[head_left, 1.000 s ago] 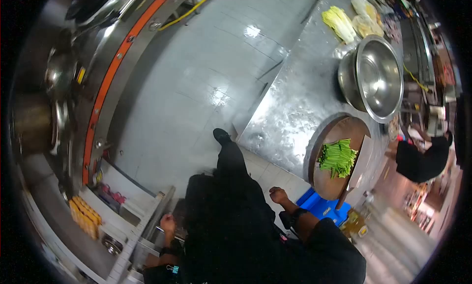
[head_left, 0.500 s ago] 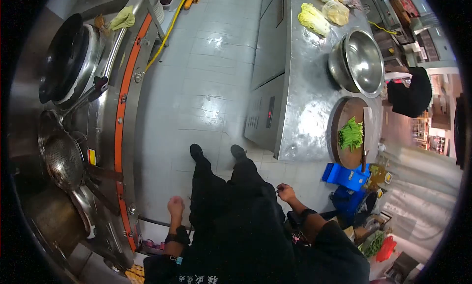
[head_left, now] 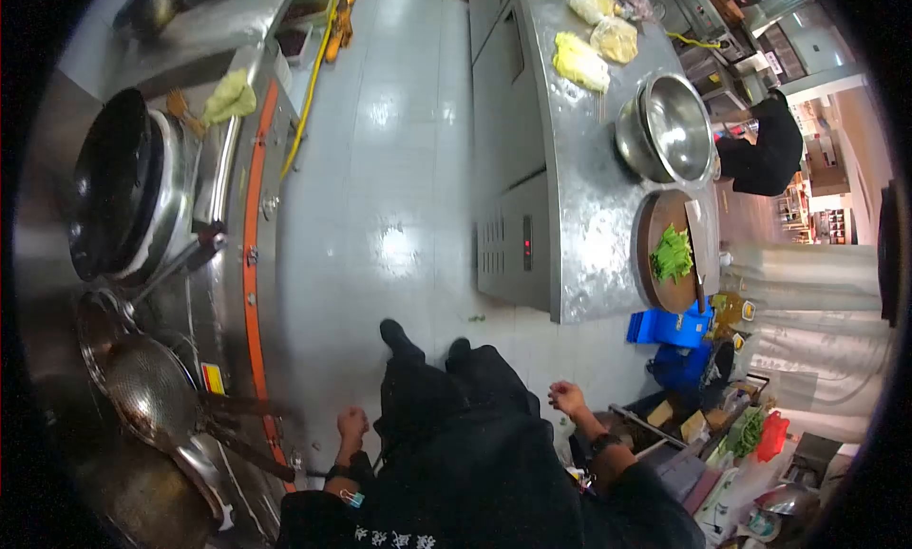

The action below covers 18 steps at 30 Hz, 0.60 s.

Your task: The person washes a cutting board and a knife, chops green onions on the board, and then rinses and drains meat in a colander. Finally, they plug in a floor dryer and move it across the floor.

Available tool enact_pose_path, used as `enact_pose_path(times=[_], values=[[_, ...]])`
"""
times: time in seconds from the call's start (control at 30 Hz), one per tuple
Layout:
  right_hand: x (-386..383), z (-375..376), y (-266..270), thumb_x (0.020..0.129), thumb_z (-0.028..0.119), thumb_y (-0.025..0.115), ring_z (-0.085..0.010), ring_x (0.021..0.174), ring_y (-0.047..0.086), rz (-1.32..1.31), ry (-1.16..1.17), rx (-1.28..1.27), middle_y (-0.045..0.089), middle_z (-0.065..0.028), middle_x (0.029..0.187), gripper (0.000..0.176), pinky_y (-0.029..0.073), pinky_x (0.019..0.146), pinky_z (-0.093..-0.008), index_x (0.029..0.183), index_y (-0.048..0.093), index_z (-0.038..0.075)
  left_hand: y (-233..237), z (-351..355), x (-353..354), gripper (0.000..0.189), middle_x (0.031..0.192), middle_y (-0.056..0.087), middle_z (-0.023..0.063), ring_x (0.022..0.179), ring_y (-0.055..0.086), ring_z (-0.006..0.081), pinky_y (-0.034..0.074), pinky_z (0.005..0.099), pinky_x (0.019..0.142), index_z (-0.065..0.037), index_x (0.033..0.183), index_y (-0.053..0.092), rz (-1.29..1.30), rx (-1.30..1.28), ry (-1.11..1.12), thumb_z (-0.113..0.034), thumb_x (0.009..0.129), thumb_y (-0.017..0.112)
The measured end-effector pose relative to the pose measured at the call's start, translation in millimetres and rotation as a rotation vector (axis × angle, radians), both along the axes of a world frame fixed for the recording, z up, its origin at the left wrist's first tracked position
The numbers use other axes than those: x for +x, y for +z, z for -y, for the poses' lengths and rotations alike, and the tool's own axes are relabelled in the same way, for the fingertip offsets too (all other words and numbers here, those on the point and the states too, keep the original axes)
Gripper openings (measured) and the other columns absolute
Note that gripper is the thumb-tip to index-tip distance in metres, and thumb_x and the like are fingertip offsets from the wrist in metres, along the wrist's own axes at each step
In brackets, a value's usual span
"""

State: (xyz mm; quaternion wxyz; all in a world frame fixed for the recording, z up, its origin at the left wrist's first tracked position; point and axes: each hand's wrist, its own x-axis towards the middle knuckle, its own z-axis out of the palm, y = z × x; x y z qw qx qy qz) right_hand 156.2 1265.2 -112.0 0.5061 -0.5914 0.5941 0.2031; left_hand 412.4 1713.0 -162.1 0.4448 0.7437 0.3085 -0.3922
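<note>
Wire skimmer (head_left: 150,397) sits at the front edge of the stove (head_left: 214,226), handle poking into the aisle, just beside left hand (head_left: 351,424), which is fisted and empty. Right hand (head_left: 568,397) is loosely open, empty, near blue crates (head_left: 670,326). Risks: arm swing snags the handle; glossy floor (head_left: 399,236), slip.

A round wire-mesh skimmer (head_left: 150,394) lies tilted on the steel stove (head_left: 217,293), its dark handle pointing towards the aisle.

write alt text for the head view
A person in dark clothes stands on a tiled floor, left hand and right hand empty. To the left, a wok and a strainer; to the right, a steel counter with greens on a chopping board.
</note>
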Motion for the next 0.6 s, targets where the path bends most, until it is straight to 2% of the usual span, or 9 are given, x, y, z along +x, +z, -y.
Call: enact_pose_path(times=[0.13,0.23,0.27,0.33,0.43,0.5,0.53,0.57,0.6], values=[[30.6,-0.2,-0.7,0.08,0.004,0.054,-0.0154,0.062,0.061,0.132,0.141,-0.134,0.062,-0.0074,0.074,0.014,0.049,0.055,-0.0266,0.092,0.059,-0.001,-72.4,-34.1,8.9,0.011,0.059,0.055,0.0067,0.049,0.054,0.0177,0.044,0.031,0.046,-0.003,0.07,0.057,0.042,-0.142,0.134,-0.01,0.078,0.052],[124.0,8.6,33.1,0.082,0.004,0.055,-0.0133,0.065,0.061,0.422,0.218,-0.16,0.061,-0.0052,0.075,0.009,0.049,0.056,-0.0254,0.09,0.058,0.0,-88.7,-9.9,51.7,0.02,0.073,0.063,0.0161,0.069,0.061,0.0315,0.048,0.0403,0.067,-0.005,0.073,0.065,0.246,0.301,-0.522,-0.023,0.07,0.058],[157.0,15.2,40.3,0.082,0.004,0.056,-0.0128,0.066,0.06,0.472,0.247,-0.169,0.061,-0.005,0.075,0.009,0.049,0.057,-0.0251,0.09,0.058,0.0,-126.6,-12.7,52.7,0.02,0.076,0.063,0.0167,0.076,0.06,0.0353,0.047,0.0426,0.071,-0.007,0.075,0.066,0.176,0.229,-0.354,-0.025,0.069,0.057],[224.5,30.1,51.1,0.082,0.004,0.057,-0.0119,0.067,0.06,0.567,0.33,-0.162,0.061,-0.0045,0.074,0.01,0.049,0.06,-0.0243,0.091,0.059,0.0,-70.4,33.2,102.6,0.02,0.077,0.063,0.0162,0.077,0.06,0.0352,0.048,0.0417,0.072,-0.008,0.075,0.066,0.28,0.32,-0.631,-0.025,0.069,0.057],[333.9,59.5,48.5,0.077,0.006,0.059,-0.0129,0.067,0.061,0.625,0.551,-0.169,0.063,-0.0071,0.075,0.012,0.049,0.065,-0.0256,0.087,0.061,0.0,-154.0,32.6,141.2,0.025,0.08,0.064,0.0138,0.078,0.061,0.0343,0.048,0.0399,0.073,-0.011,0.085,0.065,0.385,0.308,-0.733,-0.027,0.067,0.06],[400.3,85.5,10.1,0.079,0.002,0.058,-0.0113,0.068,0.06,0.627,0.73,-0.216,0.062,-0.0048,0.074,0.012,0.049,0.064,-0.0244,0.09,0.06,0.0,-92.7,78.7,188.8,0.03,0.084,0.065,0.0128,0.081,0.06,0.0332,0.048,0.0387,0.075,-0.012,0.091,0.064,0.136,0.153,-0.473,-0.029,0.067,0.061],[438.4,93.6,0.9,0.078,0.003,0.057,-0.0114,0.07,0.061,0.781,0.821,-0.22,0.062,-0.0052,0.074,0.013,0.05,0.066,-0.0242,0.09,0.061,0.002,-127.1,72.1,194.6,0.041,0.091,0.065,0.0123,0.089,0.06,0.0292,0.047,0.0373,0.08,-0.013,0.101,0.061,0.323,0.283,-0.669,-0.034,0.065,0.064],[476.9,100.1,-10.2,0.075,0.009,0.064,-0.013,0.072,0.062,0.744,0.942,-0.289,0.063,-0.0059,0.076,0.02,0.05,0.068,-0.0251,0.094,0.062,0.004,25.7,112.9,240.8,0.049,0.095,0.063,0.0164,0.092,0.061,0.0206,0.046,0.0347,0.084,-0.006,0.103,0.059,-0.03,0.177,-0.287,-0.034,0.063,0.068],[518.0,102.4,-8.0,0.075,0.009,0.064,-0.013,0.072,0.062,0.784,1.028,-0.248,0.063,-0.0059,0.076,0.02,0.05,0.068,-0.0251,0.094,0.062,0.004,34.1,115.2,239.0,0.049,0.095,0.063,0.0164,0.092,0.061,0.0206,0.046,0.0347,0.084,-0.006,0.103,0.059,-0.025,0.191,-0.187,-0.034,0.063,0.068]])
